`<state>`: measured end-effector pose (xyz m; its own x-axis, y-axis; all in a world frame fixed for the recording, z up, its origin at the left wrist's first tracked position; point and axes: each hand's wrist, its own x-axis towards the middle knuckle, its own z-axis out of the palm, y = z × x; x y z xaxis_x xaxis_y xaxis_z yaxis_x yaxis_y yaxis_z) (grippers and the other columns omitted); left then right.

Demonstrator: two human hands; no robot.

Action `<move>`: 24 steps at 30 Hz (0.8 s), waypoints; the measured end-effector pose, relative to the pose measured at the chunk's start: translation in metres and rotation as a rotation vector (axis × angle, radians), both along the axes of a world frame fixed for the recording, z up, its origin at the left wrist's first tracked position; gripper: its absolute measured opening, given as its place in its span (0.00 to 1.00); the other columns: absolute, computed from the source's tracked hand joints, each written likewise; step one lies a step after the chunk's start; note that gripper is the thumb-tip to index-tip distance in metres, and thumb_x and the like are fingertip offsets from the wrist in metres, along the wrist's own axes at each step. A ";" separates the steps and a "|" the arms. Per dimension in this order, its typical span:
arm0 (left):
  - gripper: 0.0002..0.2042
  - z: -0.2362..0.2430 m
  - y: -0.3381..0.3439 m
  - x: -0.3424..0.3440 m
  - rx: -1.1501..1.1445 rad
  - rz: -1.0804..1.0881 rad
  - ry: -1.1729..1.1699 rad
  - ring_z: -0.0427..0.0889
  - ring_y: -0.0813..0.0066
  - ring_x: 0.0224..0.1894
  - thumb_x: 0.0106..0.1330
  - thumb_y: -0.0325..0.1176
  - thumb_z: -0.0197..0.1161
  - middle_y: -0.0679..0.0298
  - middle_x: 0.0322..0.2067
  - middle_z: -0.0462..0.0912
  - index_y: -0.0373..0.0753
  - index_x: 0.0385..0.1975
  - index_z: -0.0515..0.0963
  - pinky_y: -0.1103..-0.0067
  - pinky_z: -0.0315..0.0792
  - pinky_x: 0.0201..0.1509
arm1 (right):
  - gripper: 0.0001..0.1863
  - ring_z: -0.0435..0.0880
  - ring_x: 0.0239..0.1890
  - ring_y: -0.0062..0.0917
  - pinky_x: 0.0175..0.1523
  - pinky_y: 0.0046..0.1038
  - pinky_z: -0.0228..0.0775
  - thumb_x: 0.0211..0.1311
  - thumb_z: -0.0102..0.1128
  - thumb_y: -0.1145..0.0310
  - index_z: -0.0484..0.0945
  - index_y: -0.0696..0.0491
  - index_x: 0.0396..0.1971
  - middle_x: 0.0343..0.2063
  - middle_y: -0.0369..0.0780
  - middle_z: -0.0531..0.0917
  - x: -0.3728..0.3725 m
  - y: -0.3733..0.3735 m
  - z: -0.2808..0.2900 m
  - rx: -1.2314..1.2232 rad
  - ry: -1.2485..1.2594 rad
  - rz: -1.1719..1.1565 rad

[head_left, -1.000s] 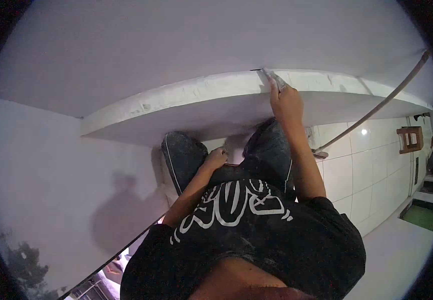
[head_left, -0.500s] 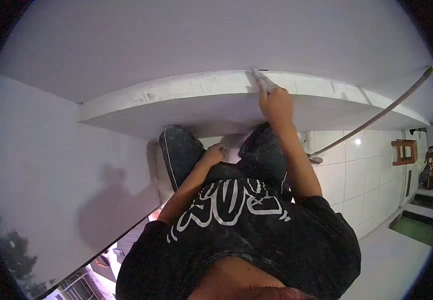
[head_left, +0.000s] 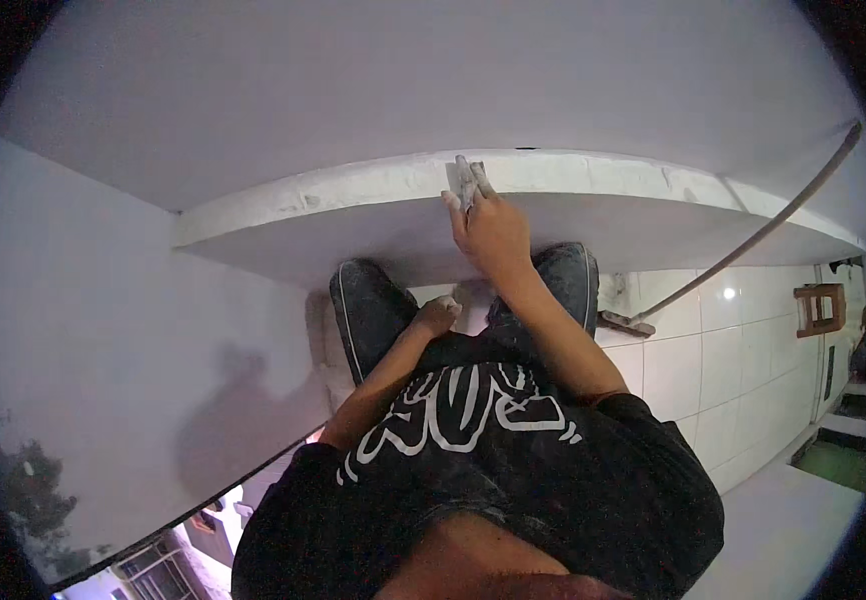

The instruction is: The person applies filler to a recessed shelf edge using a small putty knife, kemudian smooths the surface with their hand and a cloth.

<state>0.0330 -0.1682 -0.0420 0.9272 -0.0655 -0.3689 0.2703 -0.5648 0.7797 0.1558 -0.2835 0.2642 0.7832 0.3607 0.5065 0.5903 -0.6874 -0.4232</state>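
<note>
My right hand (head_left: 493,235) reaches up to a long white plastered ledge edge (head_left: 373,190). Its thumb and first fingers are smeared with white and close around a pale greyish piece that I cannot make out, pressed against the strip. Low between my knees, my left hand (head_left: 440,316) rests with fingers curled; whatever they hold, if anything, is hidden. The white strip curves across the view beneath a smooth grey-white surface (head_left: 433,80), its face uneven with patches and small marks. A narrow dark gap (head_left: 525,149) shows along its upper line.
At right, a long-handled broom or brush (head_left: 753,235) leans from the tiled floor (head_left: 673,370) against the ledge. Farther right stands a small brown wooden stool (head_left: 820,309). A pale wall (head_left: 103,300) rises at left, with an opening (head_left: 173,570) below it.
My right hand has slid left along the white strip, and its fingers have turned more upright. My left hand has stayed near my lap, and the view has shifted slightly.
</note>
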 end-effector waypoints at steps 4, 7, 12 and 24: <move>0.19 0.026 -0.012 0.003 0.029 0.030 0.072 0.82 0.47 0.44 0.66 0.46 0.53 0.45 0.36 0.83 0.33 0.35 0.79 0.63 0.72 0.50 | 0.21 0.83 0.24 0.48 0.30 0.42 0.76 0.69 0.52 0.54 0.83 0.58 0.33 0.32 0.52 0.85 0.012 -0.036 -0.017 0.035 0.036 -0.023; 0.18 0.021 -0.007 -0.006 0.116 0.058 -0.020 0.81 0.46 0.47 0.65 0.42 0.53 0.44 0.39 0.83 0.30 0.38 0.79 0.63 0.72 0.52 | 0.22 0.82 0.23 0.50 0.32 0.45 0.75 0.70 0.50 0.56 0.82 0.61 0.30 0.26 0.53 0.83 0.024 -0.074 -0.017 -0.002 0.046 -0.076; 0.18 0.039 -0.016 0.000 0.141 0.064 0.060 0.79 0.45 0.51 0.63 0.37 0.54 0.42 0.46 0.81 0.30 0.44 0.78 0.62 0.72 0.54 | 0.22 0.82 0.30 0.52 0.36 0.47 0.74 0.71 0.49 0.57 0.82 0.61 0.30 0.26 0.55 0.82 0.035 -0.114 -0.005 -0.033 0.183 -0.241; 0.13 0.079 -0.034 -0.027 -0.059 0.213 -0.132 0.83 0.62 0.37 0.66 0.40 0.57 0.54 0.34 0.83 0.36 0.39 0.78 0.68 0.75 0.44 | 0.24 0.79 0.20 0.27 0.29 0.32 0.71 0.74 0.43 0.52 0.76 0.60 0.45 0.28 0.47 0.83 -0.089 -0.103 -0.062 0.498 0.750 0.297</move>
<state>0.0063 -0.2023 0.0369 0.9622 0.1186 -0.2452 0.2721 -0.4582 0.8462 0.0666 -0.3866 0.2019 0.8777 0.4757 0.0575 0.1666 -0.1905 -0.9674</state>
